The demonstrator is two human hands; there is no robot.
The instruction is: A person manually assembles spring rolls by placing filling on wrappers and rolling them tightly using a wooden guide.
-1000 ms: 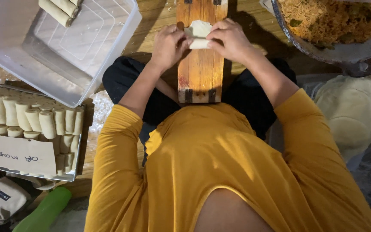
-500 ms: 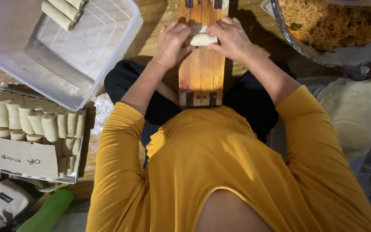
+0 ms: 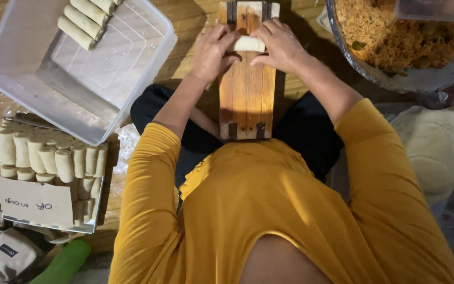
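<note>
Pale roll (image 3: 248,43) lies crosswise on our wooden board (image 3: 246,100), pinched between both hands: left hand (image 3: 213,51) curled on its left end, right hand (image 3: 279,46) curled on its right end, fingers half closed. Clear plastic tub (image 3: 109,94) with finished rolls (image 3: 85,21) sits left of our left hand; metal bowl of shredded filling (image 3: 395,37) right of our right hand.
</note>
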